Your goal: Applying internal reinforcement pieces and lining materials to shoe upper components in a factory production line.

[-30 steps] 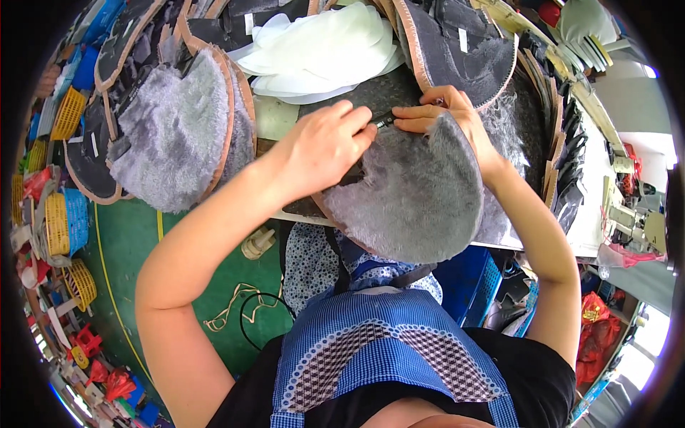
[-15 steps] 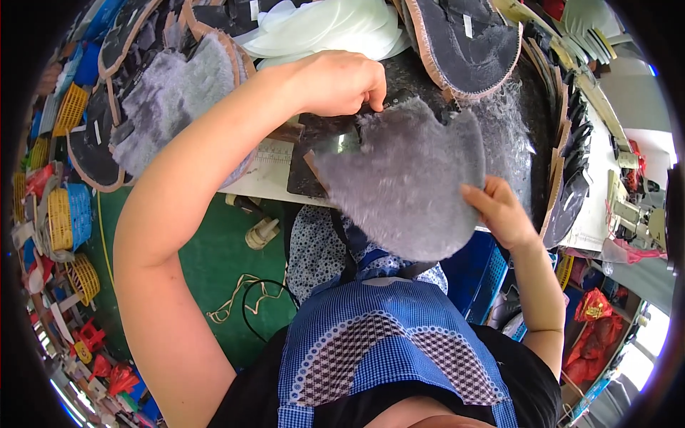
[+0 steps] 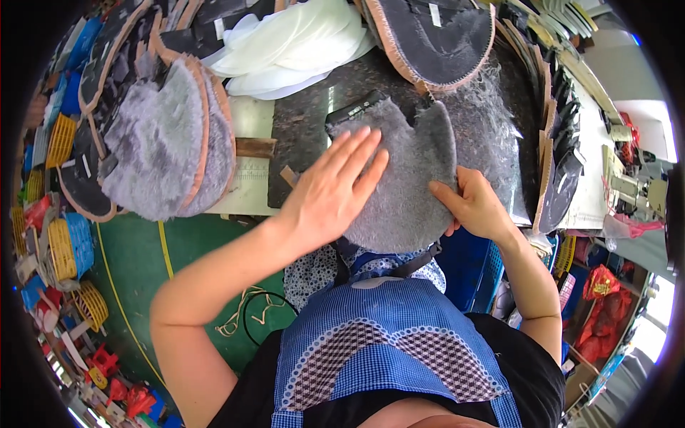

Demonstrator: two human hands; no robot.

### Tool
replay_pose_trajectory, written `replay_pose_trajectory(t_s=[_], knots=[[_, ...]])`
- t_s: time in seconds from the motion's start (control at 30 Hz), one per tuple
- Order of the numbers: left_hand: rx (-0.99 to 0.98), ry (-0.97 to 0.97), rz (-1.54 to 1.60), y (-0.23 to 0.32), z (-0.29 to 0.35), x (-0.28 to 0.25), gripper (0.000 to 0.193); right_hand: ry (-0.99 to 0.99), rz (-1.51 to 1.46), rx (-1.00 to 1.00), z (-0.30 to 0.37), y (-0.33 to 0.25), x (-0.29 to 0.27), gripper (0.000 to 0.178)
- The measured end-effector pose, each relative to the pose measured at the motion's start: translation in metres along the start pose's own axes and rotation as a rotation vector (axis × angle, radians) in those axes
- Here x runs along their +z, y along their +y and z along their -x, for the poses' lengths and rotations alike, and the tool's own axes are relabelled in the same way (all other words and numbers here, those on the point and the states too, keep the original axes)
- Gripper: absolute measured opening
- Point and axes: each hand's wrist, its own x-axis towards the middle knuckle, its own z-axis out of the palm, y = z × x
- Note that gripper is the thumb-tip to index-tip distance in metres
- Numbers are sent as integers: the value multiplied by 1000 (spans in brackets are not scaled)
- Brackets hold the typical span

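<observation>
A grey plush fabric piece (image 3: 410,189), with a notch in its far edge, lies fuzzy side up at the near edge of the worktable. My left hand (image 3: 330,189) rests on its left part, fingers stretched out and holding nothing. My right hand (image 3: 477,203) grips its right edge, thumb on top and the other fingers underneath. At the piece's far left corner shows a black strip (image 3: 357,107) with pale marks. Beyond it lies a black sole-shaped piece (image 3: 442,46) with a tan edge.
Grey plush pieces with tan edges (image 3: 160,139) are piled at left. Glossy whitish sheets (image 3: 296,46) lie at the back. Loose grey fluff (image 3: 489,132) covers the dark tabletop (image 3: 303,118) at right. A row of black pieces (image 3: 560,164) stands along the right side.
My left hand has left the far edge of the plush piece, come nearer and opened flat on its fur. The piece has turned and shifted slightly left, my right hand still gripping its edge.
</observation>
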Motion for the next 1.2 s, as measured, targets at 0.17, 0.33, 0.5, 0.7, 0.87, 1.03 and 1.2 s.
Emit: replay_pose_trajectory(t_s=[0.17, 0.33, 0.5, 0.7, 0.87, 1.03, 1.2], knots=[[-29, -110, 218, 24, 12, 1, 74, 469, 749, -538, -5, 19, 6, 31], [96, -259, -10, 29, 11, -2, 82, 667, 874, -743, -40, 18, -3, 35], [229, -14, -77, 41, 3, 16, 56, 817, 828, -610, -65, 10, -10, 38], [336, 87, -110, 47, -20, -125, 31, 624, 257, -684, -23, 28, -47, 24], [160, 322, -575, 2, 88, -212, 38, 1321, 306, -436, 30, 95, -188, 34], [-585, 96, -136, -84, 153, -149, 58, 1113, 678, -363, 48, 176, -257, 50], [-596, 234, 55, -60, 138, -164, 52, 835, 675, -440, 142, 27, -177, 17]])
